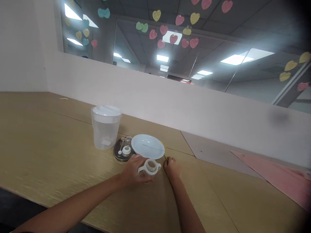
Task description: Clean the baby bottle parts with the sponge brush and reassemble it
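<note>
My left hand (pixel 133 170) is wrapped round a clear baby bottle with a white two-handled ring (pixel 152 166), its mouth uncovered and tipped towards me. My right hand (pixel 172 167) rests on the table by the right rim of a pale blue-white bowl (pixel 148 138). Its fingers are closed on a thin yellowish thing (pixel 166 158) whose kind I cannot make out. A thin line crosses the inside of the bowl. Left of the bowl, a dark round tray (pixel 119 156) carries a white collar with a teat (pixel 126 149), a clear cap (pixel 128 141) and a straw piece (pixel 122 144).
A translucent pitcher (pixel 106 129) with a white lid stands behind the tray to the left. On the right lies a pink cloth (pixel 272 174). Behind the wooden table (pixel 60 152) rises a white wall (pixel 150 94) below a window with heart-shaped notes.
</note>
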### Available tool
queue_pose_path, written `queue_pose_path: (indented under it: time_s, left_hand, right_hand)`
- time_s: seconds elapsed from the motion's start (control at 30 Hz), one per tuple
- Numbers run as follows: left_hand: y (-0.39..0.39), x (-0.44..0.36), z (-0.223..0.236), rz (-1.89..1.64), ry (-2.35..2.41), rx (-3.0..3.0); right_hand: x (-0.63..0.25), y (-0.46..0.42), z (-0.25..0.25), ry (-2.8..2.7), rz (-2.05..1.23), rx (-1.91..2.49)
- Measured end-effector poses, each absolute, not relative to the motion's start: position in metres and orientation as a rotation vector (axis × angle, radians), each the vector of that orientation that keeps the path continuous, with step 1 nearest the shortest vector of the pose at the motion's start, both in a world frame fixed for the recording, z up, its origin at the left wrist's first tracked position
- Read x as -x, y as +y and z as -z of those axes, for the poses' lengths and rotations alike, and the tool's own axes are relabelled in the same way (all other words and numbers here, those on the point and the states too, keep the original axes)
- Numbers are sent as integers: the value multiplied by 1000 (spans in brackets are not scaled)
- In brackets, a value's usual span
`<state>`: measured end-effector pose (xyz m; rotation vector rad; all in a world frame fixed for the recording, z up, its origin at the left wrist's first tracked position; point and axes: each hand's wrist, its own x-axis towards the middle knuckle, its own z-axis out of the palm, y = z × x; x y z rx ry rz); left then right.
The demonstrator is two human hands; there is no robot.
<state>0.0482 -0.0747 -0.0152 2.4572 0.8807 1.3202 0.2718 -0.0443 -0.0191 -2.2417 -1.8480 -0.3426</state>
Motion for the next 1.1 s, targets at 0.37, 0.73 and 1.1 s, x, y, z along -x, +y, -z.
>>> queue_pose_path:
  time_s: [0.37,0.73,1.1]
  left_hand:
    - [-69,-47,22,-1282,1113,-2399]
    - [-56,-32,20,-1507,1199,-2485]
    - [6,24,40,-1161,1727,-2394]
  right_hand:
    - [-267,-45,21,-1797,322,2208]
    - [-270,-41,27,-1576,531,1767]
    - [-268,-35,29,-1782,748,1438]
